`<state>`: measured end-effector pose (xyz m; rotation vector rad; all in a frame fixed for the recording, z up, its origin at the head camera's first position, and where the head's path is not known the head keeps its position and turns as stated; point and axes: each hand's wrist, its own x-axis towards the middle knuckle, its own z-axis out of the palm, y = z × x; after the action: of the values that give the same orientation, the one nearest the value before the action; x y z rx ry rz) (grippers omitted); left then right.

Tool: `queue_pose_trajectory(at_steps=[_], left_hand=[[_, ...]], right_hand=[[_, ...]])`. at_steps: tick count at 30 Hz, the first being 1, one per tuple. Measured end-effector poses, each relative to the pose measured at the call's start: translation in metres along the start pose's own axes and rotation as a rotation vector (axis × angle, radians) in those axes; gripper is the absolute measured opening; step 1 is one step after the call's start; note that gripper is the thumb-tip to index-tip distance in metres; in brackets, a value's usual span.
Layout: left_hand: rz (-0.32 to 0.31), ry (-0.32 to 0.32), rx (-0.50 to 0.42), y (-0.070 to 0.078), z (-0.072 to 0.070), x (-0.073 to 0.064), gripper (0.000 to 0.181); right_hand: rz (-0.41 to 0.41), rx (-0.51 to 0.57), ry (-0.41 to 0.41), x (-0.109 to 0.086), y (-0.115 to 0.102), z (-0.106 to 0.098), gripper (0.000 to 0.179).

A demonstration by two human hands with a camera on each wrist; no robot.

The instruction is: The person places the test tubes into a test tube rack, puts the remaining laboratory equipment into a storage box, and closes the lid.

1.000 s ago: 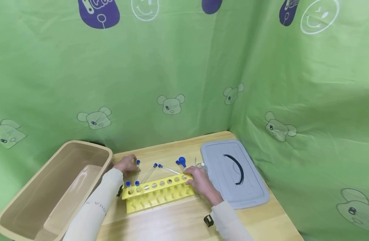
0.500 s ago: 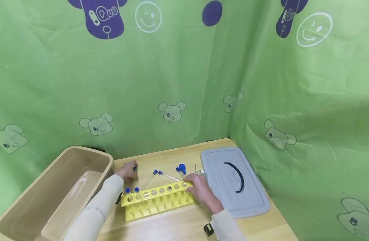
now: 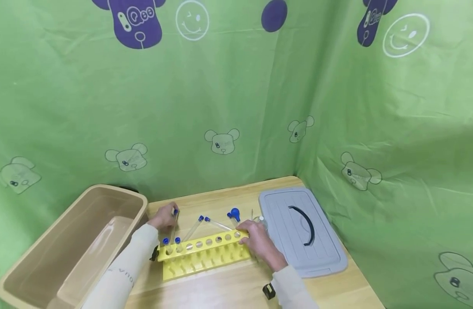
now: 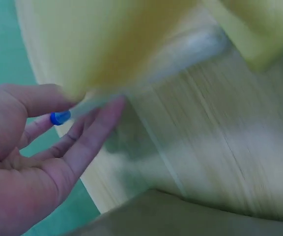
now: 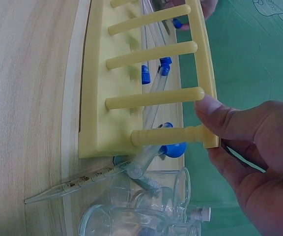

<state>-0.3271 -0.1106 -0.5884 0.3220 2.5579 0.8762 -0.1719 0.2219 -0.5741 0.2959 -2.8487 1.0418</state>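
Behind the left end of the yellow test tube rack point(image 3: 205, 246), my left hand point(image 3: 164, 216) pinches a blue-capped test tube point(image 3: 174, 225) between thumb and finger, just below its cap. The left wrist view shows the blue cap point(image 4: 60, 117) near the palm, with the rack blurred in front. My right hand point(image 3: 259, 242) grips the upper bar of the rack at its right end, thumb on one side and fingers on the other. Two blue-capped test tubes point(image 3: 177, 241) stand in the leftmost holes. More capped tubes point(image 3: 192, 228) lie on the table behind the rack.
Beside the rack's right end lie a blue-bulbed dropper point(image 3: 235, 213), a graduated glass pipette point(image 5: 77, 184) and clear glass vessels point(image 5: 151, 196). A grey lid with a black handle point(image 3: 303, 234) lies at the right. At the left stands a tan bin point(image 3: 139, 210). Green curtains border the table.
My left fingers were spread around the tube and now pinch it near its cap. The right hand keeps its grip on the rack. The head view has shifted slightly.
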Motion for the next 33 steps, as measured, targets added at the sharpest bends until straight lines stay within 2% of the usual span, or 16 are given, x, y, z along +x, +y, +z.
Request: queue_pose_trajectory(at_steps=[6, 14, 17, 21, 29, 33], left_hand=[[0.11, 0.031, -0.022, 0.013, -0.013, -0.011, 0.057], [0.179, 0.124, -0.217, 0.028, -0.033, -0.024, 0.061], [0.201, 0.171, -0.264, 0.036, -0.039, -0.03, 0.06], [0.263, 0.211, -0.297, 0.049, -0.044, -0.039, 0.061], [0.326, 0.323, -0.344, 0.074, -0.06, -0.067, 0.067], [0.368, 0.354, -0.4, 0.085, -0.067, -0.08, 0.064]], right_hand=[[-0.008, -0.003, 0.008, 0.004, -0.002, -0.001, 0.043], [0.023, 0.014, 0.005, 0.001, -0.002, -0.001, 0.043], [0.034, 0.033, 0.001, -0.001, -0.002, 0.0, 0.044], [0.053, 0.056, -0.01, -0.002, -0.001, 0.001, 0.045], [0.028, 0.052, -0.013, -0.001, -0.002, 0.001, 0.043], [0.017, 0.044, -0.012, 0.0, -0.003, 0.0, 0.043]])
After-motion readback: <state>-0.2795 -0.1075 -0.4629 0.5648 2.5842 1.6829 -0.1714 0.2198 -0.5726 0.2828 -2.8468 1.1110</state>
